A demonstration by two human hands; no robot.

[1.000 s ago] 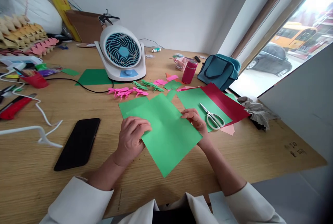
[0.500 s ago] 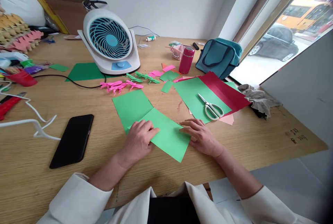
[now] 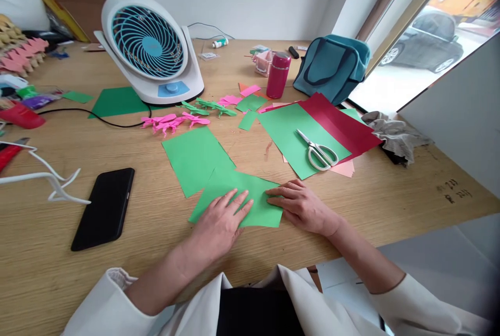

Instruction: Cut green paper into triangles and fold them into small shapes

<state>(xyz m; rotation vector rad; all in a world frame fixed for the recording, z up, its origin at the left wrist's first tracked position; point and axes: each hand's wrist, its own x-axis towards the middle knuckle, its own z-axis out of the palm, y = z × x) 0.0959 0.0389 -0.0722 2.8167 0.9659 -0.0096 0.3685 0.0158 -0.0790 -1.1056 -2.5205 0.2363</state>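
A pale wooden desk point(image 3: 390, 195) fills the view, set against a white wall with a window at the far right. Nearest the person, both hands lie flat on a folded green paper point(image 3: 255, 190) that rests near the front edge of the desk. The left hand point(image 3: 222, 224) is spread open, palm down, with its fingers fanned over the paper's lower left part. The right hand point(image 3: 302, 208) is also flat and unclenched, fingers close together, its fingertips touching the paper's right edge. Neither hand grips anything; they only press down.

Just behind the folded piece, and partly overlapped by it, lies a flat green sheet point(image 3: 193, 156). To the left, well apart from the hands, a black phone point(image 3: 103, 208) lies face up, with a white wire stand point(image 3: 50, 182) beyond it.

Further back on the right, white-handled scissors point(image 3: 318, 151) lie on a larger green sheet point(image 3: 287, 125), which overlaps a dark red sheet point(image 3: 339, 125). A grey cloth point(image 3: 394, 130) sits crumpled at the desk's right edge. In the middle distance, small pink paper figures point(image 3: 172, 122) and green paper figures point(image 3: 207, 107) lie in a row. Behind them stand a white and blue fan point(image 3: 150, 49), a red bottle point(image 3: 278, 75) and a teal bag point(image 3: 332, 67).
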